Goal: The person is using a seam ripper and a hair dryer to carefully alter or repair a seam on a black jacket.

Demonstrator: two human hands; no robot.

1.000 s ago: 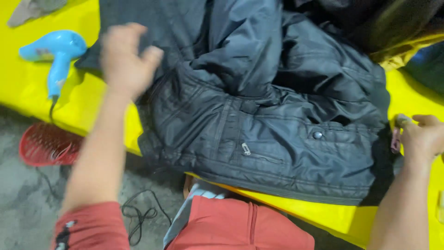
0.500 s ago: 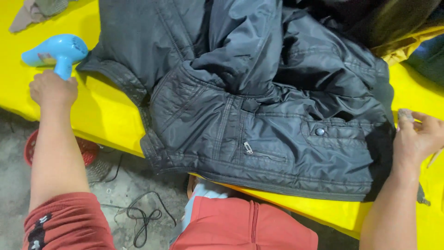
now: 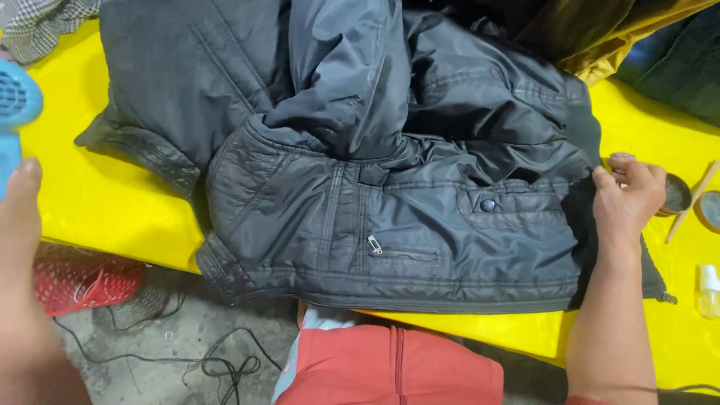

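Dark quilted jacket (image 3: 390,202) lies spread on the yellow table (image 3: 112,210). Right hand (image 3: 626,199) fingers pinch the jacket's right edge. Left hand (image 3: 19,225) is wrapped around the blue hair dryer (image 3: 15,112), off the jacket's left side; its fingers are mostly hidden. Judgement: the jacket is laid out and held, but the dryer isn't on it yet.

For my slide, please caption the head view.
Left hand grips a blue dryer; right hand pins a dark jacket.
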